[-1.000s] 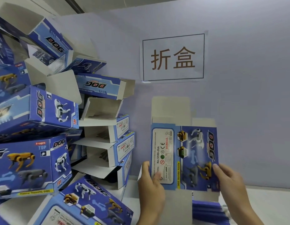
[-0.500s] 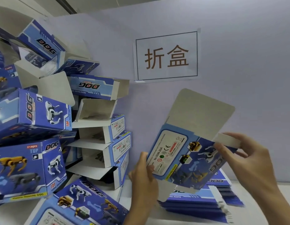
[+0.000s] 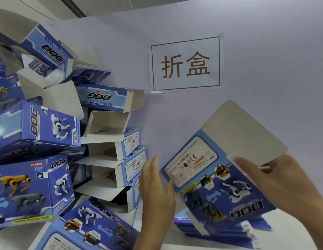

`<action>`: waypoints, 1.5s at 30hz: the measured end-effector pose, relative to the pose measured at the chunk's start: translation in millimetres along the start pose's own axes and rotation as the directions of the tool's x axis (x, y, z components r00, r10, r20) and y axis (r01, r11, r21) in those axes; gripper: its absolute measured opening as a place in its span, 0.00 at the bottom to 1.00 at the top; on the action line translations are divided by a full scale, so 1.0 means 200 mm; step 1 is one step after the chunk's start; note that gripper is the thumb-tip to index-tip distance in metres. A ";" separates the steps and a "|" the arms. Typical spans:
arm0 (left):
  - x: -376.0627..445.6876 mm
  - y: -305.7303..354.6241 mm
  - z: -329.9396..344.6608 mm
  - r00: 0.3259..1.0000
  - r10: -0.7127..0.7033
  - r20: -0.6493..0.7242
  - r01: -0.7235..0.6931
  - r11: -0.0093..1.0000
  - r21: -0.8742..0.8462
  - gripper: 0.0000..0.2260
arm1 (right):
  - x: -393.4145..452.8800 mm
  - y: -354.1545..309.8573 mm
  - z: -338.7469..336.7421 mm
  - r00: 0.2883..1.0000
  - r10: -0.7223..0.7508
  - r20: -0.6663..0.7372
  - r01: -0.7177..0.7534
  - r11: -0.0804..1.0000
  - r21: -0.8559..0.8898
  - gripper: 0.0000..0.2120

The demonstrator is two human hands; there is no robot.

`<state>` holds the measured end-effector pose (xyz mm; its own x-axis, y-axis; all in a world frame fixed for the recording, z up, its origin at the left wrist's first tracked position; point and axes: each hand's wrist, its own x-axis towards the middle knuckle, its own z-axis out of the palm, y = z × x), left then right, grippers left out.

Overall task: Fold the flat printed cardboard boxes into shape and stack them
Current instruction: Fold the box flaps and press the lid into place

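Observation:
A flat blue printed box [image 3: 216, 177] with robot dog pictures and a white label panel hangs tilted in front of the wall, its grey flap [image 3: 242, 134] pointing up and right. My right hand [image 3: 276, 184] pinches its right edge, fingers lying over the printed face. My left hand [image 3: 157, 192] is at the box's left edge with fingers straight and pointing up, the thumb touching the cardboard. Below lies a stack of flat boxes [image 3: 220, 233]. Folded boxes [image 3: 39, 127] are piled high on the left.
The pile of folded boxes leans against the wall, several with open white flaps [image 3: 106, 123]. One folded box [image 3: 95, 228] lies at the near left. A paper sign [image 3: 186, 64] hangs on the wall. White table surface [image 3: 294, 233] shows at the right.
The flat box has swung from upright to tilted, its grey flap now up and right. My left hand let go of the lower corner and opened. My right hand shifted onto the right edge.

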<state>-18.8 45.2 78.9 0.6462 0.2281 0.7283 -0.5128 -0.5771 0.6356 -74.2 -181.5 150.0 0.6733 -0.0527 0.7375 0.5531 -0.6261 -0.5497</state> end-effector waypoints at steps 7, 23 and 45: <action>-0.04 0.18 0.02 0.990 0.123 0.072 -0.104 0.970 -0.218 0.19 | -0.01 -0.09 0.20 0.924 -0.002 -0.383 0.055 0.991 0.126 0.24; -0.07 0.15 0.06 0.960 -0.065 0.273 0.122 0.972 -0.199 0.29 | -0.10 -0.09 0.53 0.990 0.066 -0.127 -0.020 0.941 0.338 0.19; 0.01 0.01 -0.08 0.954 -0.270 0.129 0.283 0.954 -0.097 0.15 | -0.17 -0.13 0.66 0.960 -0.120 0.254 0.177 0.961 -0.214 0.26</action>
<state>-26.4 57.2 85.7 0.8277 0.2723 0.4906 -0.3612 -0.4105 0.8373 -47.4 -60.5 87.0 0.7044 0.2226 0.6740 0.5457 -0.7770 -0.3138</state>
